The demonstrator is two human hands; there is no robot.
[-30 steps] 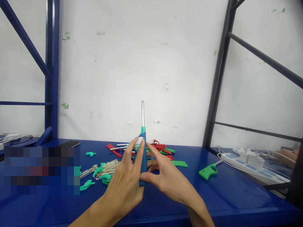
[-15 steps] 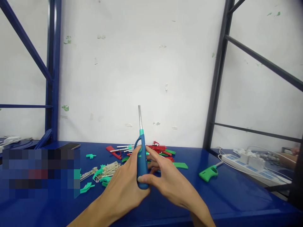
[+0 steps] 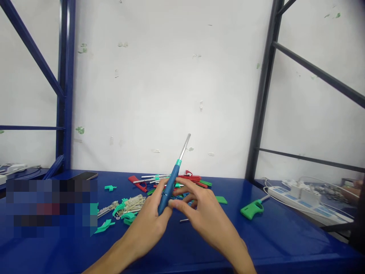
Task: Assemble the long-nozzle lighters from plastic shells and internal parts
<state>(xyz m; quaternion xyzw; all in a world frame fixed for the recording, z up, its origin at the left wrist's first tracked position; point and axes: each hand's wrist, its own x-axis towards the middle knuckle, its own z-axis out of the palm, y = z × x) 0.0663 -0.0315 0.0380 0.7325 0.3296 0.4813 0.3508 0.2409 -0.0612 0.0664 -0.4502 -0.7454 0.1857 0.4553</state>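
A blue long-nosed gas lighter (image 3: 170,185) with a teal collar and a metal nozzle stands tilted, its nozzle up and to the right. My left hand (image 3: 146,220) is closed around its handle from the left. From the right, the thumb and forefinger of my right hand (image 3: 209,215) touch the same handle; the other fingers curl behind and are partly hidden. Below the right fingers a small thin metal piece (image 3: 184,220) lies on the table. To the right rests a green gas lighter (image 3: 251,209).
Behind my hands lies a pile of red casings (image 3: 192,178) and metal nozzles (image 3: 154,176). Teal pieces (image 3: 104,226) and a heap of pale metal-rod inserts (image 3: 135,204) lie left on the blue table (image 3: 273,243). A power strip (image 3: 305,203) with cables stands beyond the right post (image 3: 261,106).
The lighter has turned from nearly upright to leaning right, showing its edge more. Both hands moved with it. The small metal piece now shows below the right fingers.
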